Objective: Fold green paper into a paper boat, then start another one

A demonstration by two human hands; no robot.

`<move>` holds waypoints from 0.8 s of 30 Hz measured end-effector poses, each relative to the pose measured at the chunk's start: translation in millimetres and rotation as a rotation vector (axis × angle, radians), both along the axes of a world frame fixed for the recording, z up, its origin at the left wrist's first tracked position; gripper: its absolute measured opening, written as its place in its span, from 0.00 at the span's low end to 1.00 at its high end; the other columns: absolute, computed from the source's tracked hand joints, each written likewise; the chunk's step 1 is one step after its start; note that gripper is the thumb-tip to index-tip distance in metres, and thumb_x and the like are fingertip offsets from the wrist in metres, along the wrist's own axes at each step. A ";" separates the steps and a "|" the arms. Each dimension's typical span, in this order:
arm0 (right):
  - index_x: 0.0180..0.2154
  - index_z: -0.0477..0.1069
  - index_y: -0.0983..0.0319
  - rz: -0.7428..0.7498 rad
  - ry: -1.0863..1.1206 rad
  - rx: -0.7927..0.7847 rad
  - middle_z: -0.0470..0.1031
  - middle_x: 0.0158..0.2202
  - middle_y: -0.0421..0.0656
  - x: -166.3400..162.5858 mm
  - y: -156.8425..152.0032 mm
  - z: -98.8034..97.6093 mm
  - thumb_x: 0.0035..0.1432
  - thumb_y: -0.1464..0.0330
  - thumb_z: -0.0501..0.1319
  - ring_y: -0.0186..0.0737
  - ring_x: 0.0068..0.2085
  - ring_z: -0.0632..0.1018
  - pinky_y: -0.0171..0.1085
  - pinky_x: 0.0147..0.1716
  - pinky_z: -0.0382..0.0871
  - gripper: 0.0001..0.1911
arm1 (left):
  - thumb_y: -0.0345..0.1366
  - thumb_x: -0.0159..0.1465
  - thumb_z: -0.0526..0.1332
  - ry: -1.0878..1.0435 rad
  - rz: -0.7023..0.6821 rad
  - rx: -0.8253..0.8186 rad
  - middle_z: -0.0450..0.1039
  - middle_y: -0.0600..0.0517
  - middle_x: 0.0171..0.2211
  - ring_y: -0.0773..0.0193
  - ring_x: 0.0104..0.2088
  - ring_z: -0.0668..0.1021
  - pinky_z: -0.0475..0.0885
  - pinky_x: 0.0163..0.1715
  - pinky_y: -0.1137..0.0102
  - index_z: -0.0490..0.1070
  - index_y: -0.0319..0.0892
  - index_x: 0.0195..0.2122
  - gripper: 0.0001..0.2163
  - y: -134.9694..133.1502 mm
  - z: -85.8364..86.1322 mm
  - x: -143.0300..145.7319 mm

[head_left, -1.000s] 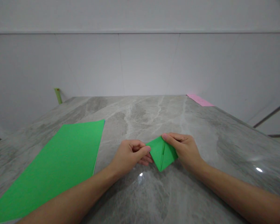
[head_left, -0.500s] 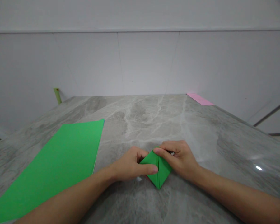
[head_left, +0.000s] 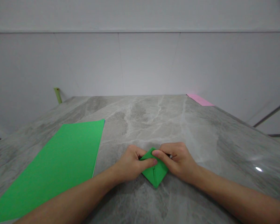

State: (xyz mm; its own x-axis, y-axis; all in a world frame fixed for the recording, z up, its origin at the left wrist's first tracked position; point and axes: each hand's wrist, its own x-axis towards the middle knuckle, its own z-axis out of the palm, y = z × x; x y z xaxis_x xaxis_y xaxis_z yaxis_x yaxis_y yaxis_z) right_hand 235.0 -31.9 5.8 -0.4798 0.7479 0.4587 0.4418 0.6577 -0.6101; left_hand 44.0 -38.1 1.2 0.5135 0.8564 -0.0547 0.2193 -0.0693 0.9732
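A small folded piece of green paper (head_left: 155, 175), diamond-shaped with a seam down its middle, is held just over the table near the front centre. My left hand (head_left: 134, 163) grips its left corner, the thumb lying across the face and the fingers curled behind. From the right, my right hand (head_left: 178, 158) pinches the upper right edge, its thumb on top close to the upper point. The two thumb tips are close together on the paper. The fingers behind it are partly hidden.
Large green sheets (head_left: 67, 158) lie in a stack on the left of the grey marbled table (head_left: 140, 118). A pink sheet (head_left: 200, 100) rests at the far right corner by the white wall (head_left: 144, 62). A light green strip (head_left: 58, 95) stands out at the far left edge.
The folded paper has shifted slightly left and tilted. My left thumb has moved up its face, nearer the right thumb, and the gap along the seam looks narrower.
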 end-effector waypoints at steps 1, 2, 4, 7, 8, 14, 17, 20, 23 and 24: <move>0.16 0.59 0.62 -0.010 -0.002 -0.018 0.57 0.15 0.35 0.6 0.9 0.6 0.67 0.61 0.56 0.28 0.18 0.60 0.32 0.20 0.51 0.27 | 0.45 0.58 0.62 -0.014 0.027 0.009 0.48 0.59 0.16 0.73 0.19 0.53 0.48 0.19 0.74 0.56 0.41 0.14 0.22 0.8 -0.2 -0.8; 0.16 0.59 0.62 -0.019 -0.005 -0.042 0.57 0.15 0.35 1.2 1.7 1.2 0.67 0.60 0.55 0.28 0.19 0.60 0.33 0.20 0.52 0.27 | 0.45 0.57 0.62 -0.028 0.053 0.017 0.48 0.59 0.16 0.73 0.19 0.54 0.48 0.19 0.74 0.57 0.40 0.13 0.22 1.7 -0.6 -1.6; 0.16 0.60 0.62 -0.037 0.007 -0.114 0.58 0.15 0.35 2.5 2.8 1.9 0.66 0.58 0.55 0.29 0.19 0.60 0.33 0.20 0.52 0.27 | 0.46 0.57 0.63 -0.055 0.101 0.028 0.49 0.59 0.16 0.73 0.19 0.54 0.49 0.20 0.74 0.58 0.40 0.13 0.22 3.3 -1.7 -2.7; 0.17 0.64 0.61 -0.052 0.084 -0.307 0.62 0.15 0.37 4.1 2.8 2.6 0.64 0.55 0.56 0.30 0.19 0.63 0.33 0.20 0.54 0.26 | 0.46 0.57 0.64 -0.104 0.180 0.004 0.53 0.58 0.16 0.72 0.19 0.57 0.52 0.20 0.74 0.64 0.39 0.15 0.20 4.1 -2.3 -3.2; 0.18 0.66 0.61 -0.051 0.122 -0.385 0.64 0.15 0.37 4.3 2.6 2.8 0.63 0.54 0.57 0.31 0.19 0.64 0.32 0.20 0.55 0.26 | 0.47 0.57 0.64 -0.116 0.206 -0.005 0.55 0.58 0.16 0.72 0.19 0.58 0.52 0.20 0.74 0.67 0.38 0.16 0.19 3.9 -1.9 -2.9; 0.21 0.69 0.62 -0.092 0.325 -0.692 0.69 0.14 0.38 1.6 3.4 2.0 0.53 0.49 0.64 0.31 0.17 0.68 0.32 0.18 0.58 0.24 | 0.46 0.56 0.65 -0.177 0.276 -0.018 0.62 0.56 0.17 0.70 0.19 0.63 0.58 0.21 0.73 0.74 0.37 0.19 0.17 1.6 1.2 -0.3; 0.20 0.68 0.62 -0.115 0.370 -0.735 0.69 0.14 0.38 0.6 4.5 0.7 0.51 0.49 0.66 0.30 0.16 0.67 0.31 0.18 0.58 0.24 | 0.46 0.57 0.65 -0.205 0.304 0.003 0.66 0.55 0.17 0.70 0.20 0.66 0.61 0.21 0.73 0.75 0.37 0.20 0.17 2.9 0.0 -0.5; 0.19 0.67 0.62 -0.135 0.378 -0.697 0.68 0.13 0.37 1.1 4.2 0.0 0.52 0.49 0.66 0.30 0.16 0.67 0.31 0.18 0.58 0.24 | 0.46 0.57 0.66 -0.178 0.237 -0.046 0.71 0.53 0.20 0.69 0.21 0.69 0.63 0.23 0.74 0.77 0.37 0.24 0.15 4.9 -1.2 -1.5; 0.19 0.67 0.61 -0.134 0.353 -0.656 0.66 0.13 0.36 1.5 3.3 0.5 0.51 0.50 0.66 0.29 0.16 0.66 0.31 0.18 0.57 0.24 | 0.45 0.56 0.66 -0.134 0.173 -0.085 0.73 0.53 0.21 0.69 0.21 0.70 0.64 0.23 0.74 0.78 0.37 0.25 0.14 4.9 0.0 -1.1; 0.18 0.66 0.61 -0.133 0.349 -0.657 0.66 0.13 0.36 1.3 3.1 0.9 0.51 0.49 0.66 0.29 0.16 0.66 0.31 0.18 0.57 0.25 | 0.45 0.56 0.66 -0.134 0.176 -0.085 0.73 0.52 0.21 0.69 0.21 0.70 0.64 0.23 0.74 0.78 0.38 0.24 0.14 4.4 0.9 -0.5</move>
